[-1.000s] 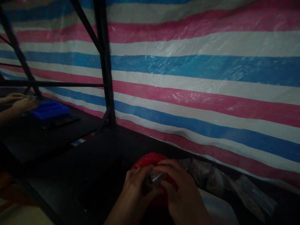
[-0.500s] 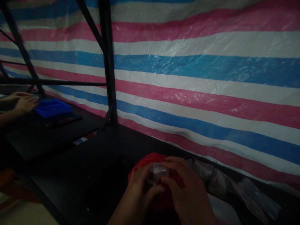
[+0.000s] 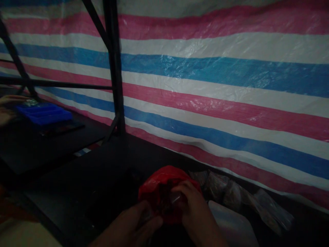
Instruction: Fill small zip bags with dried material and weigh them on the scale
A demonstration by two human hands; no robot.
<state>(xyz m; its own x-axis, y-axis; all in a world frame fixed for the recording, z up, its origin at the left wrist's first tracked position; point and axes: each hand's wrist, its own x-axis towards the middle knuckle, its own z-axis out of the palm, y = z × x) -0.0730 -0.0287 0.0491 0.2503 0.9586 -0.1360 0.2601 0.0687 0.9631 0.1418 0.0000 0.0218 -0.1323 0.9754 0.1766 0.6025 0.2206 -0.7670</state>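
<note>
Two hands at the red plastic bag (image 3: 161,187) on the dark worktop (image 3: 84,178): right hand (image 3: 191,206) grip pinching a small clear piece (image 3: 175,198) at its mouth, left hand (image 3: 135,224) loosely curled beside it, holding nothing visible; dim light risks a fumbled drop.

A co-worker's hand (image 3: 6,109) at far left is cut by the edge; the right hand (image 3: 191,206) fingertips hide inside the red bag (image 3: 159,183); its contents are too dark to tell.
</note>
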